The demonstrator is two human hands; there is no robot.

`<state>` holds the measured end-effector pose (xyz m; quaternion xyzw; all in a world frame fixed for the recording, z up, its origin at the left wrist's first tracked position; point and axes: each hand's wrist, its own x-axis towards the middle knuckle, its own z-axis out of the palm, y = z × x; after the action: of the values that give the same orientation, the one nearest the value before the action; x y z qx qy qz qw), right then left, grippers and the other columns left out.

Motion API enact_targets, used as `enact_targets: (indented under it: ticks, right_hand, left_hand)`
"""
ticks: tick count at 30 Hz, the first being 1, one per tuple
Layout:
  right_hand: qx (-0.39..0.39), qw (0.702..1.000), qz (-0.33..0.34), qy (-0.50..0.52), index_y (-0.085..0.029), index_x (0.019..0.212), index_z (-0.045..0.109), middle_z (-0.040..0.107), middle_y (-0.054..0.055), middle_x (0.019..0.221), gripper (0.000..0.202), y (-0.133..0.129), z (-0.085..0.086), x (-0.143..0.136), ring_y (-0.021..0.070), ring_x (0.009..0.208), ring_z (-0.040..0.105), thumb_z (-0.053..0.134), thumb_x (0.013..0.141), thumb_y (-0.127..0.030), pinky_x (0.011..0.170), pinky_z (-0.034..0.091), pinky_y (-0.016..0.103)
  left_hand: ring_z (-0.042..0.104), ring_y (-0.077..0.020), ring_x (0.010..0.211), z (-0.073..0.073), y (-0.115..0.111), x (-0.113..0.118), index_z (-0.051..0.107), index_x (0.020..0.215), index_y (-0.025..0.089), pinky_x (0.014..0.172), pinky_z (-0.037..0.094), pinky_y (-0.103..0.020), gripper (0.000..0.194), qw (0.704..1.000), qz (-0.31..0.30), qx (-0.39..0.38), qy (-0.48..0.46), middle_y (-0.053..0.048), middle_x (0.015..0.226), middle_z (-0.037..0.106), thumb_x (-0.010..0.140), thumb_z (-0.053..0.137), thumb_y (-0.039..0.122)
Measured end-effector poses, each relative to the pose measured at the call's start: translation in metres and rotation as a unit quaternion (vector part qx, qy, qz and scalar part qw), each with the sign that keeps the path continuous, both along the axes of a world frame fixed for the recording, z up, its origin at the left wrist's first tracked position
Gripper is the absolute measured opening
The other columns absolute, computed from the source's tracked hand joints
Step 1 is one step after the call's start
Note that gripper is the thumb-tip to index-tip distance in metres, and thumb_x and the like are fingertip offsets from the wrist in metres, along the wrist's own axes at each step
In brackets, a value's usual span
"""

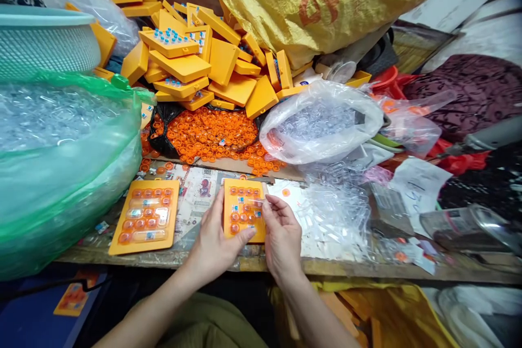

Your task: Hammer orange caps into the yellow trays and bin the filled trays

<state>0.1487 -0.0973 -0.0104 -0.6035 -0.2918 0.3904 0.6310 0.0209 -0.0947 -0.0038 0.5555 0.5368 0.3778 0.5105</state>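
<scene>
A yellow tray [255, 232] with round orange pieces and small blue-and-white ones in its slots is upright before me on the bench. My left hand [220, 242] grips its left side, thumb across the lower front. At the tray's upper right, my right hand [282, 231] pinches a thin clear piece [258, 203] between thumb and fingers, over the slots. A second yellow tray [173, 223], filled with orange rings and clear tubes, lies to the left. Clear plastic pieces [336, 217] are spread to the right of my right hand.
Orange rings [212, 133] are heaped behind the trays, below stacked yellow cases [228, 62]. A green bag [73, 174] of clear parts bulges at left. Beyond my right hand are a white bag [326, 147] and a clear jar [465, 228]. The bench's front edge [326, 267] runs beneath my wrists.
</scene>
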Motion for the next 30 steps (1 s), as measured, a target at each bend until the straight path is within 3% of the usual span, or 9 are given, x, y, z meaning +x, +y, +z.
enact_targets:
  ticks: [2,5,9,14,18,22,25,27,30]
  right_hand:
    - [0.003,0.999,-0.014,0.031,-0.019,0.091,0.062,0.068,0.003,0.087,0.029,0.0,-0.001,-0.003,0.0148,0.081,0.065,0.07,0.072,-0.04,0.077,0.053,0.031]
    - [0.003,0.999,-0.005,0.051,-0.018,0.085,0.064,0.069,0.003,0.082,0.03,0.001,0.001,0.0,0.0155,0.075,0.065,0.073,0.068,-0.042,0.075,0.054,0.032]
    - [0.009,1.0,0.013,0.023,-0.017,0.084,0.067,0.07,0.004,0.081,0.029,0.004,0.004,0.0,0.0164,0.073,0.065,0.073,0.069,-0.041,0.075,0.054,0.036]
    - [0.051,0.993,0.038,-0.103,-0.019,0.077,0.073,0.065,0.005,0.087,0.018,0.003,0.01,-0.003,0.019,0.087,0.06,0.074,0.07,-0.036,0.083,0.049,0.037]
    - [0.095,0.973,0.047,-0.206,-0.025,0.073,0.075,0.062,0.003,0.076,0.004,-0.002,0.017,-0.005,0.0212,0.091,0.052,0.074,0.071,-0.029,0.091,0.042,0.042]
    - [0.116,0.966,0.001,-0.23,-0.025,0.074,0.071,0.055,0.004,0.098,0.004,-0.007,0.021,-0.009,0.0205,0.101,0.05,0.074,0.071,-0.026,0.095,0.039,0.041]
    - [0.056,0.996,0.037,-0.051,-0.026,0.091,0.056,0.054,0.003,0.108,0.036,-0.008,0.028,-0.01,0.0189,0.1,0.056,0.079,0.064,-0.028,0.09,0.045,0.039]
    - [0.005,0.992,0.092,0.09,-0.028,0.1,0.043,0.061,0.0,0.101,0.056,-0.009,0.033,-0.01,0.0168,0.089,0.063,0.081,0.06,-0.029,0.082,0.05,0.036]
    - [-0.022,0.983,0.112,0.145,-0.029,0.1,0.034,0.064,-0.004,0.089,0.065,-0.009,0.035,-0.01,0.0136,0.081,0.065,0.083,0.057,-0.027,0.078,0.051,0.03]
  left_hand:
    - [0.038,-0.0276,0.135,0.004,0.005,0.007,0.025,0.143,0.02,0.103,0.044,-0.041,0.081,0.988,0.066,-0.06,-0.13,-0.015,0.151,0.033,0.075,0.067,0.028]
    - [0.058,-0.0247,0.118,0.014,0.017,0.015,0.033,0.138,0.018,0.091,0.053,-0.035,0.065,0.933,0.139,-0.172,-0.285,-0.016,0.143,0.046,0.08,0.062,0.019]
    - [0.068,-0.0251,0.099,0.02,0.022,0.016,0.054,0.119,0.012,0.086,0.056,-0.036,0.039,0.88,0.068,-0.253,-0.396,-0.015,0.113,0.069,0.081,0.063,0.019]
    - [0.067,-0.0218,0.1,0.019,0.01,0.006,0.056,0.119,0.016,0.091,0.053,-0.033,0.04,0.854,0.06,-0.235,-0.46,-0.009,0.11,0.071,0.081,0.067,0.023]
    - [0.067,-0.0209,0.102,0.019,0.003,0.004,0.056,0.118,0.018,0.093,0.051,-0.033,0.04,0.864,0.063,-0.188,-0.463,-0.007,0.112,0.07,0.08,0.069,0.025]
    - [0.066,-0.0219,0.103,0.021,-0.003,0.006,0.058,0.116,0.018,0.091,0.052,-0.031,0.042,0.893,0.069,-0.137,-0.423,-0.008,0.112,0.07,0.078,0.071,0.03]
    - [0.065,-0.0229,0.104,0.019,-0.007,0.007,0.059,0.116,0.018,0.09,0.053,-0.031,0.041,0.919,0.085,-0.095,-0.373,-0.008,0.113,0.07,0.079,0.069,0.033]
    - [0.064,-0.0229,0.106,0.015,-0.01,0.006,0.06,0.116,0.018,0.093,0.051,-0.03,0.039,0.937,0.088,-0.061,-0.333,-0.008,0.116,0.068,0.082,0.067,0.034]
    - [0.061,-0.0229,0.112,0.007,-0.015,0.006,0.057,0.122,0.019,0.096,0.048,-0.03,0.041,0.952,0.09,-0.036,-0.291,-0.008,0.122,0.065,0.084,0.064,0.034]
